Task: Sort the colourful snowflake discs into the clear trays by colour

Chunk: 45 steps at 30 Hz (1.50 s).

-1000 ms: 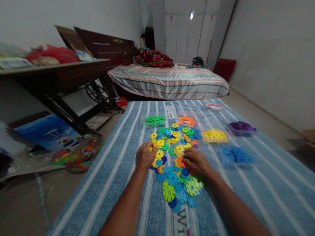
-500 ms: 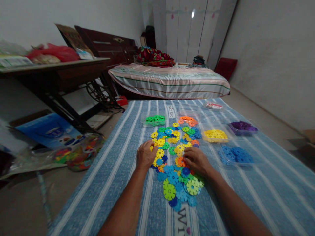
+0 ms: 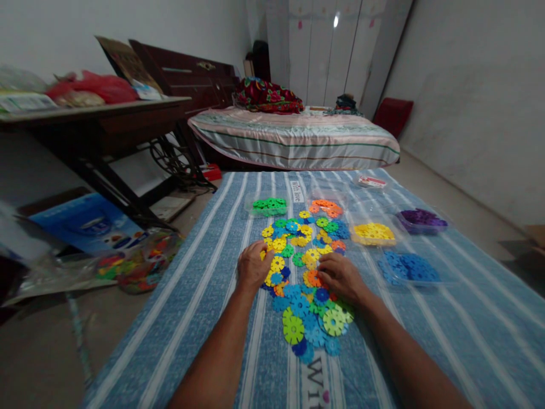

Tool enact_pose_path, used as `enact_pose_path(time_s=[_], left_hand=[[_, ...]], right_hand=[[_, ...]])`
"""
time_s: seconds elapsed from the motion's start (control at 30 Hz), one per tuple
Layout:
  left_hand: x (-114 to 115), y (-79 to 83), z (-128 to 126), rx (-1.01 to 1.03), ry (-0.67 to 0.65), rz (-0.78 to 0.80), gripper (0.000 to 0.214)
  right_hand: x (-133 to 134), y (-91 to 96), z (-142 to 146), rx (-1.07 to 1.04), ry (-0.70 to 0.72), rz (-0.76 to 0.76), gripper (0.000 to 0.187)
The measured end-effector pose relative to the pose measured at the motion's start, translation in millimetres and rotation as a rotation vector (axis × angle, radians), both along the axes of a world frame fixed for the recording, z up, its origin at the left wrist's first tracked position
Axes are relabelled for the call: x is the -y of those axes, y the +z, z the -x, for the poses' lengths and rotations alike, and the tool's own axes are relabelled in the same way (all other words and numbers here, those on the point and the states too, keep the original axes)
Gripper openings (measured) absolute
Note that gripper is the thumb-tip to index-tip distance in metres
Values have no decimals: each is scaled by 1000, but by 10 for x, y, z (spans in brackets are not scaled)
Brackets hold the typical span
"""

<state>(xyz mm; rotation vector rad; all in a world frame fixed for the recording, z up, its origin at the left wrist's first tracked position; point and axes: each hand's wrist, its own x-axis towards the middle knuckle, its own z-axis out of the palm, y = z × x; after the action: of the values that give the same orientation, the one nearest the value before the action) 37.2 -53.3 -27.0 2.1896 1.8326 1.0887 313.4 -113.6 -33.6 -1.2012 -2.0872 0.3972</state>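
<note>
A loose pile of flower-shaped notched plastic discs in yellow, blue, green and orange (image 3: 299,305) lies on the striped cloth. At its left edge, my left hand (image 3: 253,264) is curled down over yellow discs (image 3: 277,263). Its fingertips are partly hidden, so what they hold cannot be made out. Across the pile, my right hand (image 3: 344,278) rests with bent fingers slightly apart, touching the area by an orange disc (image 3: 314,278). Large lime-green discs (image 3: 333,322) lie nearer to me, below the right hand.
Clear tubs hold sorted discs: green (image 3: 269,206), orange (image 3: 327,207), yellow (image 3: 373,233), purple (image 3: 421,220) and blue (image 3: 409,268). A small box with a red label (image 3: 372,182) lies at the far edge. Beyond stand a bed (image 3: 293,139) and a sewing-machine table (image 3: 97,113).
The view has shifted very slightly. Both hands stay in the same places at the pile, and no disc has visibly moved.
</note>
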Motion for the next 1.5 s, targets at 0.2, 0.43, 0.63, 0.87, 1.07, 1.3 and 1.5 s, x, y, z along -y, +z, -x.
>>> enact_pose_path(time_s=[0.2, 0.43, 0.63, 0.87, 1.07, 1.3, 1.5], left_hand=[[6, 19, -2, -5, -11, 10, 16], [-12, 7, 2, -10, 3, -6, 11], [1, 24, -1, 3, -6, 7, 13], [4, 29, 7, -3, -4, 16, 16], [8, 33, 9, 1, -2, 30, 14], [17, 46, 3, -6, -9, 21, 13], [24, 55, -4, -22, 10, 25, 14]], right_hand=[[24, 61, -2, 4, 2, 21, 13], [70, 109, 7, 30, -2, 25, 24], [51, 57, 1, 18, -3, 29, 23], [40, 67, 10, -70, -33, 142, 17], [60, 121, 10, -364, -14, 260, 22], [11, 340, 3, -418, -49, 324, 31], [-658, 886, -108, -142, -278, -1, 21]])
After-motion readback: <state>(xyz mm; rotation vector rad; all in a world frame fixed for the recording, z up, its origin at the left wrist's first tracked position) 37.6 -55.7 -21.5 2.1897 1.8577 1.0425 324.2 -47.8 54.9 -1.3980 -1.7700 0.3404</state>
